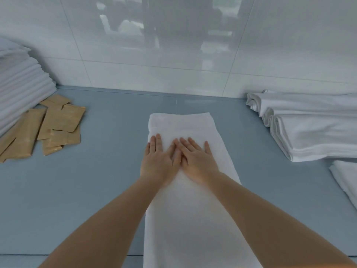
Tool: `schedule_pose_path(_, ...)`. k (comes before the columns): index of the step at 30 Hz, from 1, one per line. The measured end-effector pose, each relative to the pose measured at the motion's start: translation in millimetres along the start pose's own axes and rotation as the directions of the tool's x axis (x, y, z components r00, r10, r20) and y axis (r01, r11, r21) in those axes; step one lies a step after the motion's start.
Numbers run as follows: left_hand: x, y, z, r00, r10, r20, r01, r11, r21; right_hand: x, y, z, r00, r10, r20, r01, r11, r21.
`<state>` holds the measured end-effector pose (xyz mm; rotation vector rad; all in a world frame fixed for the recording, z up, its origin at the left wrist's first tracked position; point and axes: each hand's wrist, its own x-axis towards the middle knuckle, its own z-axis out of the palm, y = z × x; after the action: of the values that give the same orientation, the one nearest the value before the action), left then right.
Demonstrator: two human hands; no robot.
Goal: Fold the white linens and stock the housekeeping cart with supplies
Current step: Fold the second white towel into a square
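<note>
A long white towel [185,219], folded into a narrow strip, lies lengthwise down the middle of the blue-grey table [96,180]. My left hand [159,161] and my right hand [199,161] both press flat on its far half, fingers straight and spread, the inner fingers touching each other. Neither hand grips the cloth. My forearms cover part of the towel's near half.
A stack of folded white linens [21,82] stands at the far left. Several tan paper packets [56,122] lie beside it. At the right are loosely folded white sheets [313,128] and another white cloth [347,180] by the edge. A glossy white tiled wall [173,55] closes the back.
</note>
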<state>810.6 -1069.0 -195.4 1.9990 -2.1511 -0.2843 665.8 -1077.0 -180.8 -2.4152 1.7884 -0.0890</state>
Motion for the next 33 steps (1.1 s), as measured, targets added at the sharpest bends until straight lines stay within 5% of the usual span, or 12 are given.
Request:
schedule_pose_path(2,5,-4,3,1.000,-0.001,-0.002,0.001,1.000,0.005,1,9,3,0.999,-0.009,0.037,0.010,1.000,-0.022)
schedule_pose_path(7,6,-2,1,1.000,0.001,0.009,-0.001,1.000,0.030,-1,59,-19,0.946,0.317,0.072,-0.300,0.937,-0.181)
schedule_pose_path(12,5,-2,0,1.000,-0.001,0.019,0.001,1.000,0.021,-17,9,-1,0.994,0.048,0.094,-0.043,0.997,-0.057)
schedule_pose_path(17,5,-2,0,0.999,-0.010,0.032,0.008,0.999,0.052,-50,53,-11,0.945,0.317,0.078,-0.309,0.946,-0.101)
schedule_pose_path(22,9,2,-3,0.999,-0.001,0.033,-0.002,0.997,0.074,-80,12,2,0.981,0.187,0.043,-0.186,0.982,-0.039)
schedule_pose_path(33,-30,-1,3,0.995,0.105,-0.002,-0.104,0.994,0.035,-30,9,-5,0.973,0.215,0.082,-0.209,0.975,-0.076)
